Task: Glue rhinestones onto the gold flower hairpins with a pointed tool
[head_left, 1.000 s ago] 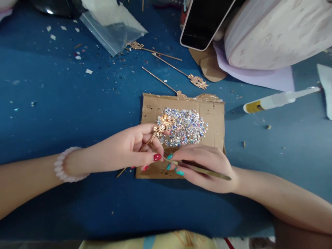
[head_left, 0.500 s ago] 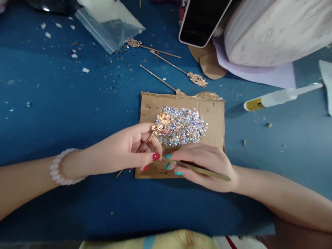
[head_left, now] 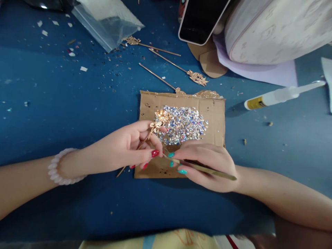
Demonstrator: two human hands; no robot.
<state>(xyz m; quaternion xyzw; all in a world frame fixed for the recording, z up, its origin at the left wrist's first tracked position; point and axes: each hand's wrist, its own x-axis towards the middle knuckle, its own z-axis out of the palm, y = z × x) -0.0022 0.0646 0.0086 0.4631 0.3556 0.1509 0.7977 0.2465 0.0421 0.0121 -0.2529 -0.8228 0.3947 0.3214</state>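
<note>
My left hand (head_left: 132, 147), with red nails and a pale bead bracelet, is closed around the stem of a gold flower hairpin (head_left: 156, 127). The hairpin's blossom end hangs over the left side of a heap of shiny shell chips (head_left: 185, 126), which lies on a cardboard piece (head_left: 216, 121). In my right hand (head_left: 210, 166), with teal nails, is a pair of metal tweezers (head_left: 207, 168). Their tips are beside the left thumb and fingertips; whether they pinch a chip is too small to tell.
Beyond the cardboard lie more gold hairpins (head_left: 197, 77) and a clear plastic bag (head_left: 103, 26). At the far right are a phone (head_left: 202, 20), a white pouch (head_left: 275, 34) and a glue bottle (head_left: 269, 98). Pale flakes (head_left: 83, 68) are scattered on the blue table (head_left: 52, 114).
The tweezers have shifted slightly right, their tips drawing back a little from the left fingertips. The left hand keeps its hold on the hairpin, nearly still.
</note>
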